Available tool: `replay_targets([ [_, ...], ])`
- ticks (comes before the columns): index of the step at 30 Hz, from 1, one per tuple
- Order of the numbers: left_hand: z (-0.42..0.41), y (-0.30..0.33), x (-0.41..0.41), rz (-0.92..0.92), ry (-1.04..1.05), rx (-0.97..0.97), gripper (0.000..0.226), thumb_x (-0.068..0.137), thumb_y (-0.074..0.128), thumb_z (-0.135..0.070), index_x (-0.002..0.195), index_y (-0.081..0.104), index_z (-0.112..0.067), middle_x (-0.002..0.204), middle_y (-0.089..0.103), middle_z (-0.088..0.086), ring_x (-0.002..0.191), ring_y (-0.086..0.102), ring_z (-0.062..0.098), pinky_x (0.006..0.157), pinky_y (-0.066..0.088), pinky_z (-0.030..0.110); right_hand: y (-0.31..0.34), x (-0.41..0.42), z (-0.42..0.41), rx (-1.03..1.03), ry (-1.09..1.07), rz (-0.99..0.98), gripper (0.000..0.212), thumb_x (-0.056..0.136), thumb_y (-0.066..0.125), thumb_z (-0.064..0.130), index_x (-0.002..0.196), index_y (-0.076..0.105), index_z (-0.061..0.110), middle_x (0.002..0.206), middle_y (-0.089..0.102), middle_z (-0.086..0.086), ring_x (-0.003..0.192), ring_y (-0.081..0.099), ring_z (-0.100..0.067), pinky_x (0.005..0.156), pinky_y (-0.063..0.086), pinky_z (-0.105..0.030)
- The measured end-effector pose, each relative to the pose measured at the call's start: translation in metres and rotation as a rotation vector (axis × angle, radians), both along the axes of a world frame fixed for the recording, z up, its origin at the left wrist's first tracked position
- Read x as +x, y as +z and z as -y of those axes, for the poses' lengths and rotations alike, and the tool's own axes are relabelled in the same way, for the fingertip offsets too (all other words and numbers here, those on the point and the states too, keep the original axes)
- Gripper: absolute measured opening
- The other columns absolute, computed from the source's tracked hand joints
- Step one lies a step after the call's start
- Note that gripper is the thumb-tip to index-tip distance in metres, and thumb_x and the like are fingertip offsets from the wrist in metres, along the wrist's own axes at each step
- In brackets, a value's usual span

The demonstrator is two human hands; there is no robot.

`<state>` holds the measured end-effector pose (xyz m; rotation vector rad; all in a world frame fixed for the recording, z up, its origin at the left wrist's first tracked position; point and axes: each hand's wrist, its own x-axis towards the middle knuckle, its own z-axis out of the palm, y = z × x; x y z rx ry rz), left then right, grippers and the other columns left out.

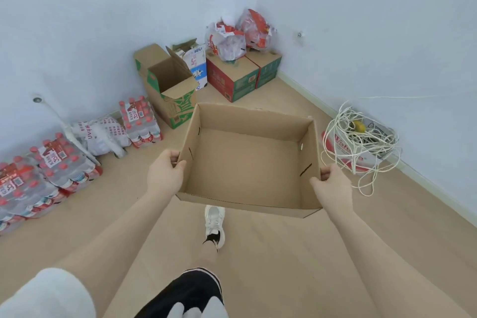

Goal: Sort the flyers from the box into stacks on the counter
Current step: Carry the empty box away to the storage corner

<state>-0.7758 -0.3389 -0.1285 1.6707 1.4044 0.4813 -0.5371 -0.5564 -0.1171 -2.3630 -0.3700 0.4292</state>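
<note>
An open, shallow brown cardboard box [247, 160] is held in the air in front of me, above the floor. Its inside is bare; no flyers show in it. My left hand [165, 173] grips the box's left wall, thumb inside the rim. My right hand [331, 183] grips the right wall near the front corner. No counter or flyer stacks appear in this view.
Shrink-wrapped packs of red-capped bottles [51, 162] line the left wall. An open green-printed carton [167, 88] and closed red and green cartons [237, 75] topped with plastic bags [232, 39] fill the corner. A tangle of white cord [358, 142] lies at the right wall. My foot [214, 224] is below the box.
</note>
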Motion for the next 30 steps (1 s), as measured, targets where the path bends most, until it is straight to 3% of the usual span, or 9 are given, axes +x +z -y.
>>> replay_targets([
  [8, -0.185, 0.009, 0.149, -0.098, -0.063, 0.048, 0.015, 0.091, 0.053, -0.015, 0.104, 0.06, -0.017, 0.098, 0.058, -0.006, 0.091, 0.052, 0.017, 0.082, 0.041, 0.031, -0.013, 0.146, -0.177, -0.107, -0.069, -0.058, 0.014, 0.081, 0.055, 0.013, 0.093, 0.054, 0.006, 0.086, 0.061, -0.012, 0.084, 0.057, -0.031, 0.064, 0.036, -0.031],
  [13, -0.265, 0.019, 0.223, -0.157, -0.078, 0.064, 0.02, 0.095, 0.048, -0.017, 0.113, 0.056, -0.017, 0.105, 0.057, -0.003, 0.093, 0.05, 0.016, 0.085, 0.046, 0.033, -0.009, 0.22, -0.255, -0.117, -0.018, 0.036, 0.046, 0.082, 0.054, 0.007, 0.127, 0.041, 0.009, 0.121, 0.053, -0.015, 0.106, 0.054, -0.034, 0.083, 0.043, -0.039],
  [16, -0.304, 0.024, 0.266, -0.187, -0.126, 0.113, 0.022, 0.096, 0.046, -0.017, 0.117, 0.053, -0.017, 0.109, 0.057, -0.001, 0.092, 0.048, 0.012, 0.078, 0.043, 0.027, -0.007, 0.266, -0.309, -0.297, 0.184, 0.247, 0.05, 0.086, 0.054, 0.01, 0.134, 0.039, 0.015, 0.133, 0.046, -0.012, 0.117, 0.047, -0.034, 0.094, 0.039, -0.044],
  [20, -0.359, 0.023, 0.325, -0.165, -0.089, 0.171, 0.022, 0.095, 0.048, -0.019, 0.115, 0.057, -0.019, 0.11, 0.061, -0.002, 0.093, 0.049, 0.009, 0.075, 0.04, 0.025, -0.017, 0.329, -0.395, -0.354, 0.465, 0.208, 0.019, 0.091, 0.048, 0.016, 0.106, 0.06, 0.014, 0.105, 0.063, -0.009, 0.102, 0.053, -0.031, 0.074, 0.042, -0.036],
  [24, -0.427, -0.004, 0.382, -0.101, 0.022, 0.151, 0.022, 0.091, 0.056, -0.02, 0.112, 0.059, -0.02, 0.115, 0.064, -0.001, 0.107, 0.056, 0.015, 0.086, 0.044, 0.027, -0.041, 0.397, -0.481, -0.393, 0.589, 0.203, 0.01, 0.091, 0.047, 0.015, 0.082, 0.05, 0.012, 0.081, 0.058, -0.009, 0.083, 0.054, -0.032, 0.062, 0.039, -0.034],
  [27, -0.466, -0.033, 0.421, -0.123, 0.203, 0.148, 0.046, 0.088, 0.06, -0.018, 0.132, 0.046, -0.017, 0.134, 0.051, 0.004, 0.125, 0.044, 0.02, 0.104, 0.035, 0.035, -0.067, 0.443, -0.537, -0.469, 0.644, 0.193, 0.013, 0.092, 0.047, 0.015, 0.079, 0.046, 0.015, 0.079, 0.057, -0.01, 0.076, 0.052, -0.031, 0.06, 0.037, -0.032],
  [30, -0.478, -0.07, 0.446, -0.057, 0.484, -0.134, 0.07, 0.086, 0.064, -0.026, 0.144, 0.027, -0.015, 0.148, 0.032, 0.005, 0.134, 0.032, 0.022, 0.109, 0.03, 0.039, -0.1, 0.477, -0.585, -0.527, 0.672, 0.159, 0.011, 0.093, 0.046, 0.016, 0.091, 0.056, 0.012, 0.087, 0.062, -0.013, 0.082, 0.057, -0.033, 0.064, 0.04, -0.031],
])
